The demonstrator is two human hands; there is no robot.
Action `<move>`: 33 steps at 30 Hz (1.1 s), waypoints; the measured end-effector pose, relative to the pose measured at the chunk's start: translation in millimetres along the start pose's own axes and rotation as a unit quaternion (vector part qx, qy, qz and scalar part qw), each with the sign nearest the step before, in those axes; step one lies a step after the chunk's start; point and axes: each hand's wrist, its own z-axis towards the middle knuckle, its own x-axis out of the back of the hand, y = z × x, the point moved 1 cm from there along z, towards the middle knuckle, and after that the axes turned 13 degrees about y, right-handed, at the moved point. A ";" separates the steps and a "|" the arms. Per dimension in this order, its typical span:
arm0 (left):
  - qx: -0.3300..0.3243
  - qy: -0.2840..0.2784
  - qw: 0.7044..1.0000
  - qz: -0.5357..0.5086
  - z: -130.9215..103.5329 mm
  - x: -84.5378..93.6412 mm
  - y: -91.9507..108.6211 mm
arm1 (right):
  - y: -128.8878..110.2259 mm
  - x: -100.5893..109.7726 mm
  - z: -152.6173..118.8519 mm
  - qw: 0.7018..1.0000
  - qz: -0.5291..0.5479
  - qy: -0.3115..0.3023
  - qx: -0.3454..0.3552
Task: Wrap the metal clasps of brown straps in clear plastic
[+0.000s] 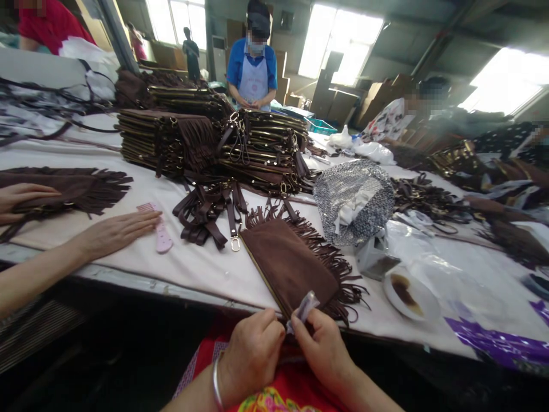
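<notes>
A brown fringed pouch (291, 263) lies on the white-covered table in front of me, its zipper edge turned to the left and its fringe to the right. At the pouch's near corner my left hand (255, 348) is closed in a fist with a metal bangle at the wrist; what its fingers grip is hidden. Close beside it, my right hand (323, 346) pinches a small crumpled whitish scrap (305, 309), cloth or paper. Just beyond the pouch are a brown strap with a gold clasp (235, 243) and a pile of dark brown straps (201, 220).
Stacked brown pouches (257, 143) rise behind the straps. At left, a co-worker's hand (115, 234) touches a pink comb (162, 234), near another fringed pouch (64, 189). To the right are a patterned bag (326, 200) and a white dish with brown liquid (420, 306).
</notes>
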 end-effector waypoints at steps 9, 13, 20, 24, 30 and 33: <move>0.128 -0.056 0.988 -0.064 14.6 9.7 3.5 | 6.4 2.2 -5.7 0.975 0.012 -0.018 0.220; 0.101 -0.073 0.992 -0.035 17.7 6.9 0.6 | 1.4 7.3 -7.0 0.963 -0.005 -0.046 0.267; -0.024 -0.106 0.994 -0.028 26.8 5.2 -10.3 | 15.5 8.6 -13.6 0.940 0.006 -0.048 0.337; -0.049 -0.108 0.989 -0.087 32.7 5.5 -16.2 | 25.3 6.0 -16.1 0.943 0.017 -0.017 0.331; 0.006 -0.091 0.992 -0.092 31.5 -6.3 -11.3 | 29.1 2.6 -18.9 0.946 0.012 0.032 0.321; 0.094 -0.041 0.992 -0.069 25.1 -10.5 -3.3 | 26.2 2.5 -19.8 0.943 0.013 0.047 0.330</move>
